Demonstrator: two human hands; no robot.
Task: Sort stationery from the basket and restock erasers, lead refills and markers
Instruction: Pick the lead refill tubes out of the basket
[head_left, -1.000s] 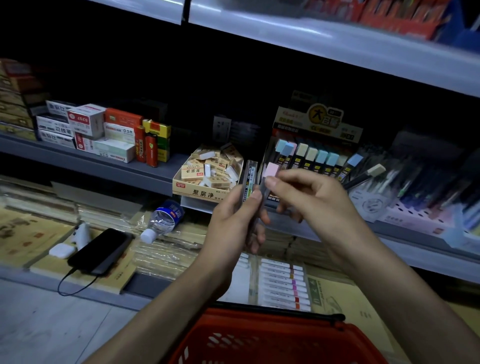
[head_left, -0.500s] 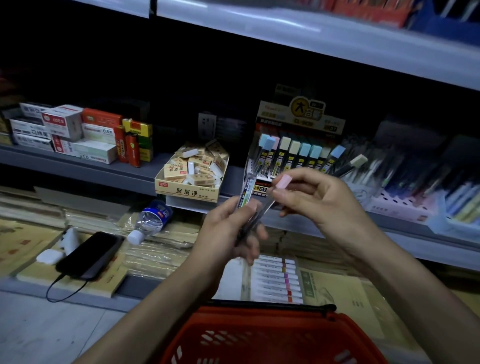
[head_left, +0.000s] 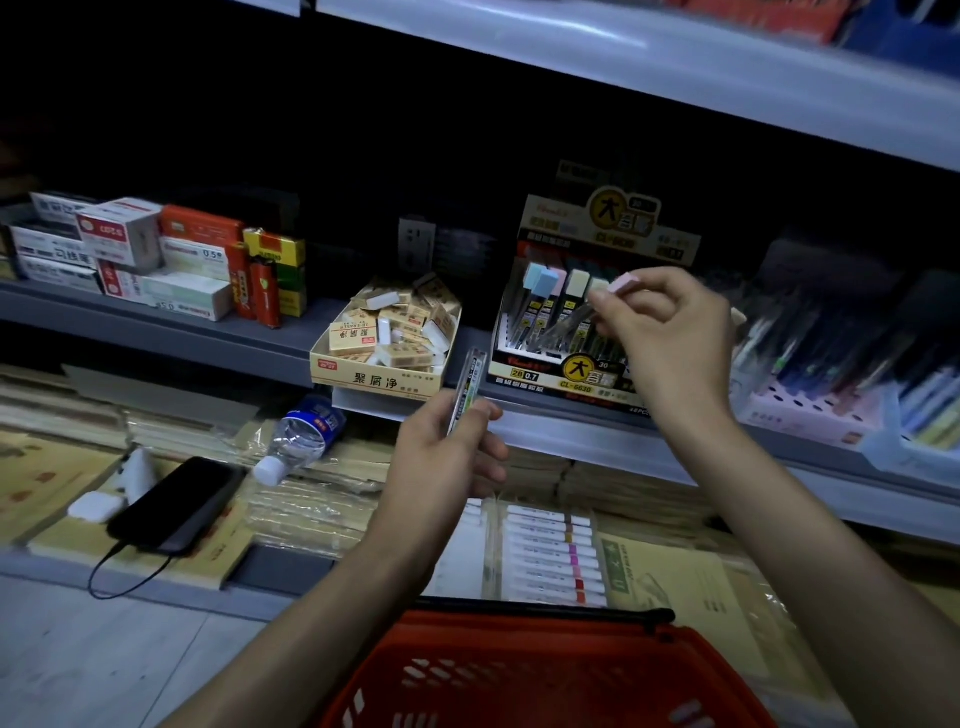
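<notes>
My right hand pinches a clear lead refill tube with a pink cap, held tilted right in front of the lead refill display box on the shelf. My left hand grips one or more lead refill tubes upright, lower and to the left, in front of the shelf edge. An open yellow box of erasers stands left of the display. The red basket is below my arms. A pack of markers lies on the lower shelf.
Boxed stationery is stacked at the shelf's left. Pens fill trays at the right. On the lower shelf lie a black phone with cable, a water bottle and paper stacks. An upper shelf overhangs.
My right hand has drawn the pink-capped tube away from my left hand and lifted it up and right to the display box. My left hand stays low with its tubes.
</notes>
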